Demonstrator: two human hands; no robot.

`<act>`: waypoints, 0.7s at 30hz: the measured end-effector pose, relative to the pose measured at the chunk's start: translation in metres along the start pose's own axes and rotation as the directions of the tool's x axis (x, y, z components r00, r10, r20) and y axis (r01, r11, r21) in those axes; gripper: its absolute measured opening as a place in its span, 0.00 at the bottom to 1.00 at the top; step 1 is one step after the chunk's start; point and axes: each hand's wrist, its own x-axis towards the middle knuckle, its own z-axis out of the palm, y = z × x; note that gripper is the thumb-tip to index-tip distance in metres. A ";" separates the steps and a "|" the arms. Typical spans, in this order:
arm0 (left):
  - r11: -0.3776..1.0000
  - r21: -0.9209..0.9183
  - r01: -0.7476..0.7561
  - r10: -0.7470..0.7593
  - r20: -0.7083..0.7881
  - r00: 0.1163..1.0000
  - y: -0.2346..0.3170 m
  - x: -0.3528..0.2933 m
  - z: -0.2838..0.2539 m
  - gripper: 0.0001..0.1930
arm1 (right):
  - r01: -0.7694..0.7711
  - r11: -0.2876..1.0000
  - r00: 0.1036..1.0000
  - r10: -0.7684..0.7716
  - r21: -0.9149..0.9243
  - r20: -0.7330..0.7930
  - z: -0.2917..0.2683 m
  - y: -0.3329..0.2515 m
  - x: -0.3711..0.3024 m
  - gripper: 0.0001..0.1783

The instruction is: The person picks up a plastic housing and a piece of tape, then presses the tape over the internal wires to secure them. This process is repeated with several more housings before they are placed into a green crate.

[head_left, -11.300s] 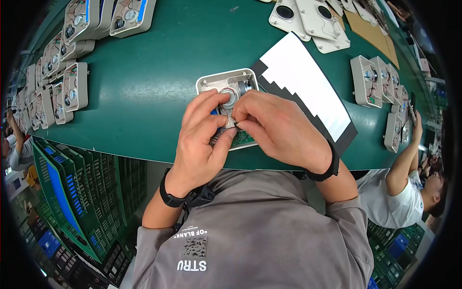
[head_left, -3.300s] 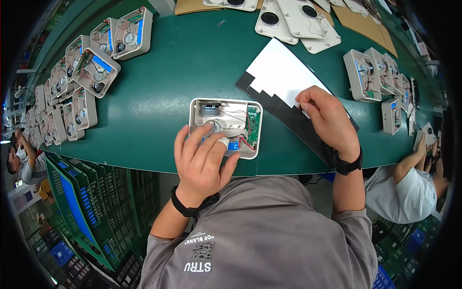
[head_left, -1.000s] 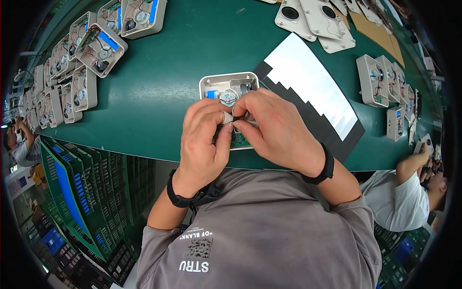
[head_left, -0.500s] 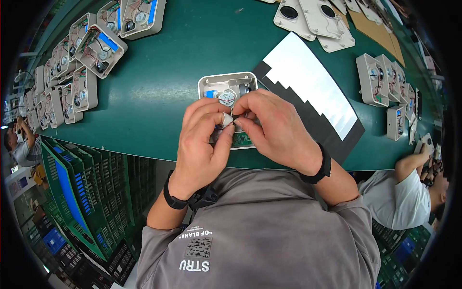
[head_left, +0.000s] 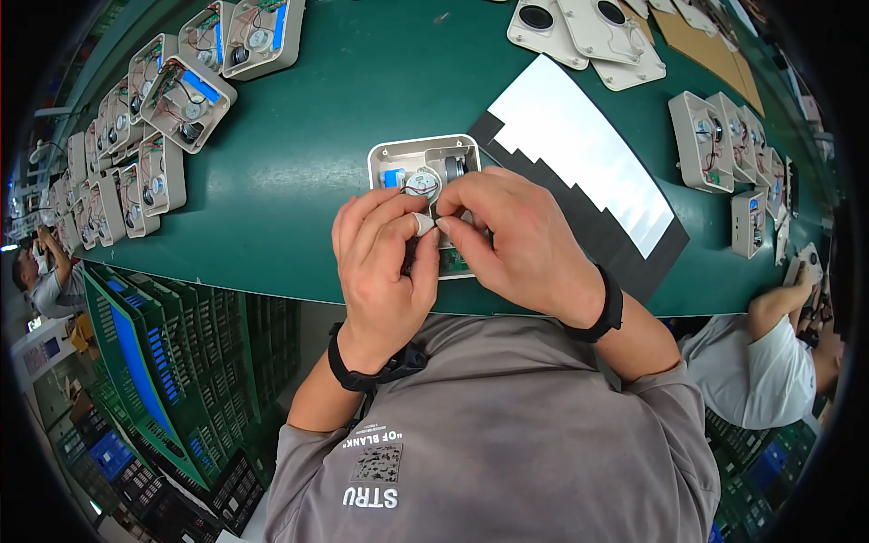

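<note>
In the head view, an open pale box (head_left: 423, 143) lies on the green counter (head_left: 272, 181), directly before the person and close to the near edge, a position that seems to let both hands work inside without stretching. Its open side faces up, exposing a round silver part (head_left: 423, 183), a blue block (head_left: 393, 177), a dark cylinder (head_left: 454, 168) and, nearer, part of a green board (head_left: 455, 263).

The left hand (head_left: 385, 262) arches over the near left part of the box, probably to steady it. A white wrap (head_left: 424, 223) covers one of its fingertips, perhaps as protection. The right hand (head_left: 525, 244) leans in from the right, its thumb and forefinger brought close to that wrap. The grip of each hand is hard to judge: fingertips meet over the box, but whether they are clamped on something thin cannot be told.

Right of the box, a white sheet (head_left: 579, 145) on a black backing (head_left: 588, 213) lies aslant, apparently kept within easy reach. Similar open boxes (head_left: 195, 100) crowd the left side, and others (head_left: 701, 140) the right. Pale covers (head_left: 597, 36) overlap at the far right, presumably to save room.
</note>
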 end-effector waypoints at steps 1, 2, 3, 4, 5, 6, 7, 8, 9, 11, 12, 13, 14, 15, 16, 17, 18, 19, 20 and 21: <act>1.000 -0.001 -0.001 0.001 0.002 1.000 0.000 -0.001 0.001 0.12 | 0.047 0.999 0.999 -0.048 -0.016 -0.022 0.001 0.002 -0.001 0.07; 1.000 -0.003 -0.005 0.005 -0.004 1.000 -0.001 -0.001 0.001 0.13 | 0.094 0.995 0.994 -0.096 -0.033 -0.043 0.002 0.002 -0.002 0.07; 1.000 -0.005 -0.009 0.008 -0.011 1.000 -0.001 -0.001 0.002 0.13 | 0.093 0.995 0.994 -0.095 -0.033 -0.045 0.003 0.002 -0.003 0.07; 1.000 -0.007 -0.012 0.012 -0.017 1.000 -0.001 -0.001 0.003 0.13 | 0.106 0.993 0.993 -0.108 -0.050 -0.047 0.004 0.002 -0.004 0.08; 1.000 -0.008 -0.014 0.014 -0.016 1.000 -0.001 -0.002 0.003 0.13 | 0.118 0.991 0.991 -0.121 -0.067 -0.049 0.004 0.002 -0.005 0.08; 1.000 -0.001 -0.016 0.015 -0.015 1.000 0.000 -0.003 0.004 0.13 | 0.130 0.988 0.990 -0.135 -0.084 -0.050 0.004 0.001 -0.005 0.09; 1.000 0.007 -0.017 0.017 -0.015 1.000 0.001 -0.003 0.004 0.13 | 0.129 0.988 0.990 -0.134 -0.084 -0.052 0.005 0.001 -0.006 0.09; 1.000 0.014 -0.019 0.019 -0.014 1.000 0.002 -0.003 0.003 0.14 | 0.121 0.988 0.991 -0.125 -0.097 -0.038 0.005 0.001 -0.006 0.09; 1.000 0.014 -0.020 0.020 -0.013 1.000 0.004 -0.003 0.003 0.14 | 0.112 0.988 0.993 -0.115 -0.110 -0.024 0.005 0.001 -0.006 0.10; 0.998 0.054 0.024 -0.021 -0.061 0.998 0.010 0.001 0.001 0.11 | 0.104 0.987 0.994 -0.106 -0.123 -0.011 0.005 0.001 -0.007 0.10; 0.996 0.074 0.047 -0.040 -0.085 0.996 0.011 0.003 0.001 0.10 | 0.096 0.987 0.995 -0.098 -0.126 -0.010 0.006 0.000 -0.007 0.10; 0.996 0.075 0.047 -0.041 -0.085 0.996 0.010 0.002 0.000 0.10 | 0.088 0.988 0.996 -0.090 -0.128 -0.009 0.006 0.000 -0.007 0.10; 0.998 0.057 0.031 -0.028 -0.055 0.998 0.008 0.001 0.000 0.10 | 0.081 0.988 0.997 -0.083 -0.130 -0.008 0.006 0.000 -0.007 0.11; 0.999 0.038 0.016 -0.015 -0.025 1.000 0.005 0.000 -0.001 0.10 | 0.081 0.988 0.997 -0.083 -0.128 -0.008 0.008 -0.001 -0.008 0.11; 1.000 0.018 0.002 -0.002 0.005 1.000 0.004 0.000 -0.002 0.09 | 0.075 0.989 0.997 -0.077 -0.127 -0.014 0.009 0.000 -0.008 0.11; 1.000 0.019 0.003 -0.003 0.007 1.000 0.005 0.001 -0.003 0.09 | 0.069 0.990 0.997 -0.072 -0.125 -0.020 0.010 0.000 -0.009 0.11; 0.999 -0.001 0.043 -0.043 0.034 0.999 0.006 0.001 -0.004 0.09 | 0.063 0.990 0.997 -0.067 -0.123 -0.025 0.011 0.000 -0.009 0.11; 0.996 -0.019 0.084 -0.083 0.061 0.995 0.007 0.003 -0.006 0.08 | 0.062 0.991 0.998 -0.066 -0.121 -0.025 0.011 0.000 -0.009 0.11; 0.991 -0.035 0.125 -0.122 0.089 0.989 0.009 0.005 -0.008 0.07 | 0.061 0.990 0.998 -0.065 -0.123 -0.026 0.011 0.000 -0.009 0.11; 0.991 -0.033 0.127 -0.123 0.091 0.988 0.009 0.007 -0.010 0.07 | 0.061 0.990 0.997 -0.065 -0.125 -0.028 0.012 0.000 -0.008 0.11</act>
